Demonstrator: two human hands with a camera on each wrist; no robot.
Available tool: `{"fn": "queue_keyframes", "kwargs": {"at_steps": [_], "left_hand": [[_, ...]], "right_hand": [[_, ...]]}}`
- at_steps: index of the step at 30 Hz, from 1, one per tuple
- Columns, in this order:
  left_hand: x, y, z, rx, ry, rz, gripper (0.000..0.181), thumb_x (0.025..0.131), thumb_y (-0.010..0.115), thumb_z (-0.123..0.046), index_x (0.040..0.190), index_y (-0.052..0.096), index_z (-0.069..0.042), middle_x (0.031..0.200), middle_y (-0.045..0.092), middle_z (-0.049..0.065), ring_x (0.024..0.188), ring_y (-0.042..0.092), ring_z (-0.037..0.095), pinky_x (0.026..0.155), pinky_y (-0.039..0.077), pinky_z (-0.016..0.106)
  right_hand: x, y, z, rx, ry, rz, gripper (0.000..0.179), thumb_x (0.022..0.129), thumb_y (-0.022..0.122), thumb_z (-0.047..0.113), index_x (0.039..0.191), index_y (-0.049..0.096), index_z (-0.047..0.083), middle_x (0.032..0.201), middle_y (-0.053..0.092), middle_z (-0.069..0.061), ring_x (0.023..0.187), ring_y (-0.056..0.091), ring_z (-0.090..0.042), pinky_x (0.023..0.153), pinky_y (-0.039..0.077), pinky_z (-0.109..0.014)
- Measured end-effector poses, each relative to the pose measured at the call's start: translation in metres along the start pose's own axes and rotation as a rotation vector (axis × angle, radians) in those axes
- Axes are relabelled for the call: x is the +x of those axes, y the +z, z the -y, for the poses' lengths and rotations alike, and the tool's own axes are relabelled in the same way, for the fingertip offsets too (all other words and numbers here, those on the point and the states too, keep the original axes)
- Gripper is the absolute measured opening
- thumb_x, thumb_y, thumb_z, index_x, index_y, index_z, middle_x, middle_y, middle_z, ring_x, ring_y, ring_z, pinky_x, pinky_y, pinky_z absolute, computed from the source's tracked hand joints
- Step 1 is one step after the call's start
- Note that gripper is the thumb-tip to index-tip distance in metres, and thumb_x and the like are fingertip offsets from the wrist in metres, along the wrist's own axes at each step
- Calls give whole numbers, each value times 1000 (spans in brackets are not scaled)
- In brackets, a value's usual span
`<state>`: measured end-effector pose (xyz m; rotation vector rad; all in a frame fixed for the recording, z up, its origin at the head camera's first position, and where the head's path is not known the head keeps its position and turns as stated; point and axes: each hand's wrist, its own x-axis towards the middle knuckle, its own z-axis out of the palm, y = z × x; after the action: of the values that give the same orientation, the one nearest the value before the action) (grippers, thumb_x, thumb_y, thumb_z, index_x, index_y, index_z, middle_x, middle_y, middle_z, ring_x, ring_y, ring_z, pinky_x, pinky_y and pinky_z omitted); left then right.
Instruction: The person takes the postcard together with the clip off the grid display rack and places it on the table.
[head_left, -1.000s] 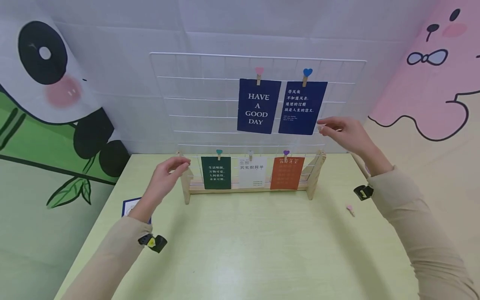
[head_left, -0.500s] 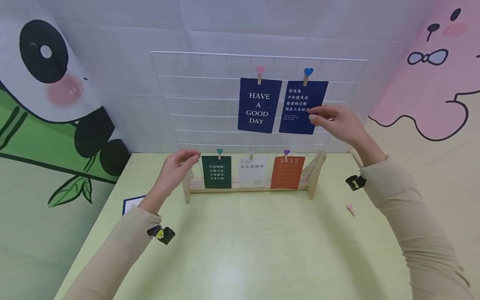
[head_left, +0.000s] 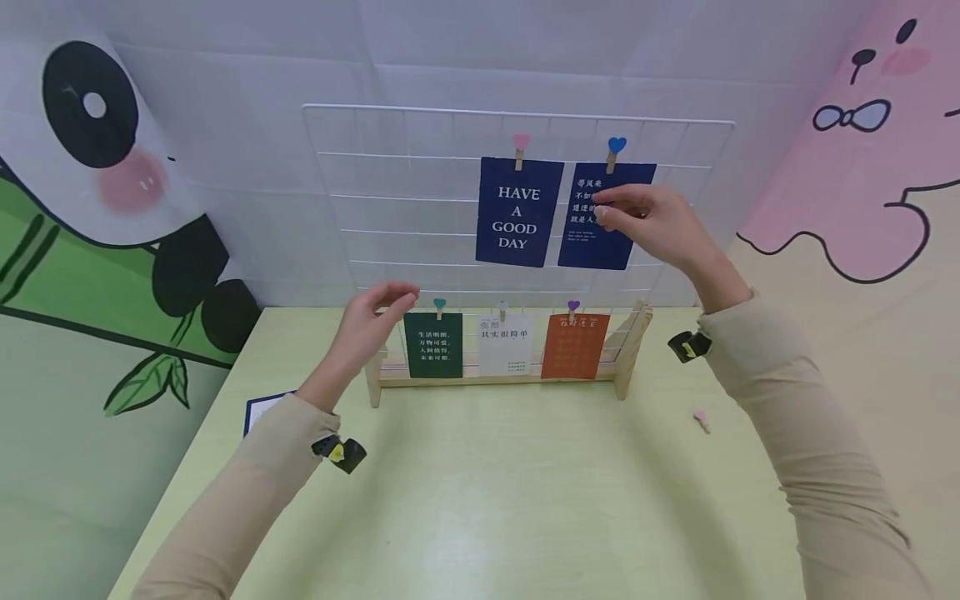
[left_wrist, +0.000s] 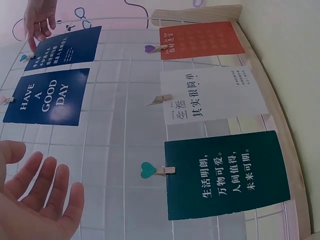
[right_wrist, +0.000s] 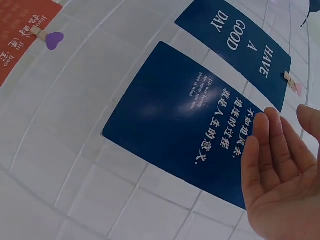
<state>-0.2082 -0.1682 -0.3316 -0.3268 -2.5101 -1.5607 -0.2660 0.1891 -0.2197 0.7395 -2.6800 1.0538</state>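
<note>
Both our hands sit higher and further inward than a second ago, the right one now in front of a card instead of at its edge, while the hanging cards keep their places. Our right hand (head_left: 656, 223) has its fingers extended and thumb apart, with nothing seen in its grasp; it covers part of the navy Chinese-lettered card (head_left: 592, 250), and we cannot tell whether it touches it. Above that hand, a blue heart clothespin (head_left: 617, 147) pins this card to the white wire grid (head_left: 405, 109). To the hand's left hangs the navy HAVE A GOOD DAY card (head_left: 519, 212) under a pink heart clothespin (head_left: 521, 142).

Our left hand (head_left: 363, 327), fingers loosely curved and holding nothing we can see, is near the upper corner of the dark green card (head_left: 435, 346), which hangs from a teal heart clothespin (head_left: 440, 305). Further to that hand's right come a white card (head_left: 505, 350) and an orange card (head_left: 573, 350). Below our right hand, off to its right, a loose pink clothespin (head_left: 701, 422) lies on the counter (head_left: 480, 500); below our left hand, a blue-bordered card (head_left: 258, 408) shows partly behind our sleeve (head_left: 232, 492).
</note>
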Motion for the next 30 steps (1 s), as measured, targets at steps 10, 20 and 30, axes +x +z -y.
{"fn": "queue_keyframes", "kwargs": {"at_steps": [10, 20, 30], "left_hand": [[16, 15, -13, -129, -12, -17, 33, 90, 51, -27, 114, 54, -5, 110, 55, 8, 100, 49, 22, 85, 43, 34], [31, 29, -23, -195, -25, -33, 30, 90, 52, -22, 114, 54, -6, 109, 55, 6, 97, 51, 18, 85, 43, 30], [45, 41, -31, -214, -3, -46, 28, 89, 53, -17, 115, 54, -6, 111, 55, 4, 98, 50, 16, 82, 44, 29]], "right_hand": [[20, 3, 16, 13, -16, -16, 41, 89, 50, 34, 121, 54, 8, 95, 61, -8, 86, 55, -15, 80, 43, -33], [36, 6, 32, 43, -5, -33, 39, 89, 51, 32, 121, 54, 10, 95, 61, -7, 85, 54, -16, 81, 43, -31], [47, 11, 42, 90, -8, -35, 38, 88, 53, 30, 120, 54, 10, 95, 62, -10, 85, 56, -18, 81, 42, -31]]}}
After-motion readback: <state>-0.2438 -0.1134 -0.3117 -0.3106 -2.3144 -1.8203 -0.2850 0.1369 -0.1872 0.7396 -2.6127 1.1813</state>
